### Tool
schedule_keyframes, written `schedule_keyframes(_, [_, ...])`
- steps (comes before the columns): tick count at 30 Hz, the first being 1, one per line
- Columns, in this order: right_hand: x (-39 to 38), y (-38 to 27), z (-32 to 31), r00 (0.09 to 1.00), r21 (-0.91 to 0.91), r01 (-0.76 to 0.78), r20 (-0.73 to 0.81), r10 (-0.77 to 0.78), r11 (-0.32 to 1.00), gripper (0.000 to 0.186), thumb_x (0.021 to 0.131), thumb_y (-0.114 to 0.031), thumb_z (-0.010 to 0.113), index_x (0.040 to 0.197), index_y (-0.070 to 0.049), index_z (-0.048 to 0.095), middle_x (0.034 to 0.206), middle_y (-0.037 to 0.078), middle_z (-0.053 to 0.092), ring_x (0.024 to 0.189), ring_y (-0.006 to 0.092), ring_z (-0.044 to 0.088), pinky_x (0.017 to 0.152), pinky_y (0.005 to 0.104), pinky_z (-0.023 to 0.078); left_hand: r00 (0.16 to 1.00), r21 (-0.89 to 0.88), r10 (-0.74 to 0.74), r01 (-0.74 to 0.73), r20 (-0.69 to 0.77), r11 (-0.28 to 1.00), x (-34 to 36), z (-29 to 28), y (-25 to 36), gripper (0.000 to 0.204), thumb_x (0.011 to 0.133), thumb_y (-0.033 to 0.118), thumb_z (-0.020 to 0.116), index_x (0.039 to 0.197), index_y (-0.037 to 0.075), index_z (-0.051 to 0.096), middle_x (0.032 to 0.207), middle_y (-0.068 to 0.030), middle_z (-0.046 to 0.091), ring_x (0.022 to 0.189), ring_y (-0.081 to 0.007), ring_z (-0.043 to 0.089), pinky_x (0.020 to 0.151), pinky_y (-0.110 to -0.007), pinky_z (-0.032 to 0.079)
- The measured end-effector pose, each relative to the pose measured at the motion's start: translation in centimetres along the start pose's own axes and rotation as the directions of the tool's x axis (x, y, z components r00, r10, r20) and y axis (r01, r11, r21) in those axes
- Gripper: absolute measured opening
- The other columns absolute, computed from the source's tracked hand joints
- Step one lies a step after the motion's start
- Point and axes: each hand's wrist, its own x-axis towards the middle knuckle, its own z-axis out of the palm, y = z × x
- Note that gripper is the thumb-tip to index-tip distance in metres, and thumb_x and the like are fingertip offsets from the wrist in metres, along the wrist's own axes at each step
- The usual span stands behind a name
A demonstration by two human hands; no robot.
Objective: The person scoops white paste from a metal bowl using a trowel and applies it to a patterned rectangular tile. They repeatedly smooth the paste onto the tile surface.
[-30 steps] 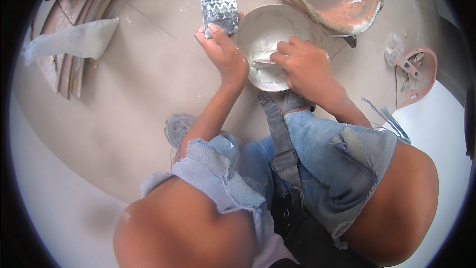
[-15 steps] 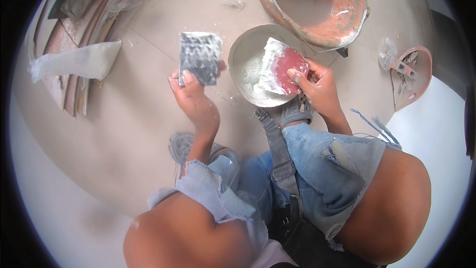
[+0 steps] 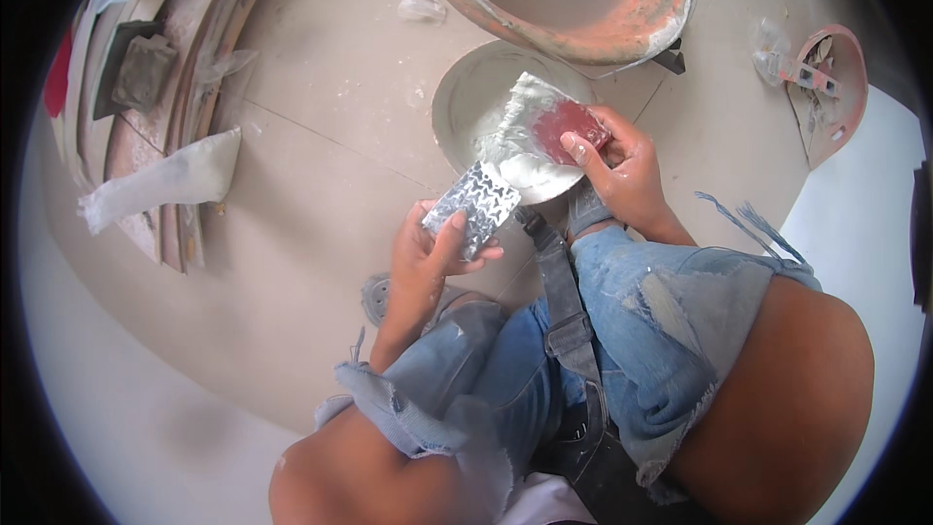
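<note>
My left hand [image 3: 428,258] grips a small patterned tile [image 3: 472,206], grey with white star-like shapes, tilted above my knee. My right hand [image 3: 622,170] holds a flat scraper [image 3: 530,136] with a red handle part; its blade is coated in white paste and its lower edge meets the tile's upper corner. Behind both sits a shallow round metal bowl [image 3: 466,87] smeared with the same white paste, standing on the tiled floor.
A large orange-rimmed basin [image 3: 622,19] stands beyond the bowl. Boards and a stack of tiles [image 3: 146,68] lie at the left with a white bag [image 3: 165,180] against them. A small pink holder [image 3: 826,78] with tools sits at the right. My knees fill the lower frame.
My left hand has brought the tile down and right, next to the bowl. My right hand has lifted the paste-laden scraper out of the bowl onto the tile's edge.
</note>
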Motion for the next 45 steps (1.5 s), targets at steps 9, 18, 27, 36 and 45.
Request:
schedule_keyframes(9, [-1.3, 0.4, -1.2, 0.844, -0.325, 0.525, 0.078, -0.531, 0.787, 0.032, 0.091, 0.011, 0.076, 0.122, 0.009, 0.069, 0.106, 0.019, 0.078, 0.095, 0.0185, 0.077, 0.081, 0.028, 0.059, 0.999, -0.076, -0.019, 0.017, -0.029, 0.997, 1.1, 1.9, 1.1, 0.041, 0.109, 0.029, 0.058, 0.129, -0.008, 0.055, 0.101, -0.0177, 0.077, 0.084, -0.0202, 0.08, 0.064, -0.018, 0.061])
schedule_keyframes(18, [-1.4, 0.9, -0.6, 0.738, -0.282, 0.668, 0.132, -0.662, 0.689, 0.036, 0.083, 0.019, 0.076, 0.117, 0.01, 0.072, 0.098, 0.023, 0.079, 0.087, 0.0238, 0.079, 0.081, 0.0318, 0.062, 0.998, -0.242, 0.002, 0.015, 0.069, 0.97, 2.2, 2.1, 0.8, 0.046, 0.108, 0.028, 0.059, 0.135, -0.009, 0.052, 0.103, -0.0201, 0.076, 0.084, -0.0208, 0.079, 0.069, -0.02, 0.064])
schedule_keyframes(27, [-2.1, 1.1, -1.2, 0.777, -0.421, 0.615, 0.182, -0.602, 0.667, 0.036, 0.085, 0.016, 0.075, 0.12, 0.011, 0.07, 0.097, 0.025, 0.079, 0.092, 0.0273, 0.08, 0.081, 0.033, 0.062, 0.994, -0.317, 0.085, -0.059, 0.071, 0.947, 2.2, 2.6, 0.3, 0.049, 0.11, 0.027, 0.058, 0.139, -0.011, 0.048, 0.106, -0.0229, 0.074, 0.088, -0.0268, 0.079, 0.074, -0.026, 0.067])
schedule_keyframes(36, [-1.6, 0.9, -0.8, 0.755, -0.484, 0.63, 0.198, -0.625, 0.607, 0.036, 0.085, 0.01, 0.078, 0.121, 0.004, 0.075, 0.093, 0.018, 0.081, 0.071, 0.0173, 0.078, 0.06, 0.0264, 0.057, 0.984, -0.302, 0.161, -0.131, 0.076, 0.944, 2.2, 3.1, -0.2, 0.046, 0.111, 0.028, 0.056, 0.138, -0.009, 0.047, 0.105, -0.0231, 0.074, 0.088, -0.0274, 0.079, 0.078, -0.029, 0.067])
schedule_keyframes(45, [-0.8, 0.1, 0.0, 0.757, -0.487, 0.634, 0.235, -0.609, 0.6, 0.036, 0.087, 0.01, 0.079, 0.122, 0.003, 0.076, 0.088, 0.016, 0.08, 0.066, 0.0154, 0.074, 0.058, 0.0266, 0.054, 0.965, -0.264, 0.249, -0.219, 0.086, 0.939, 2.1, 2.6, -0.6, 0.034, 0.113, 0.017, 0.05, 0.136, -0.007, 0.045, 0.108, -0.0224, 0.071, 0.087, -0.027, 0.078, 0.075, -0.03, 0.068])
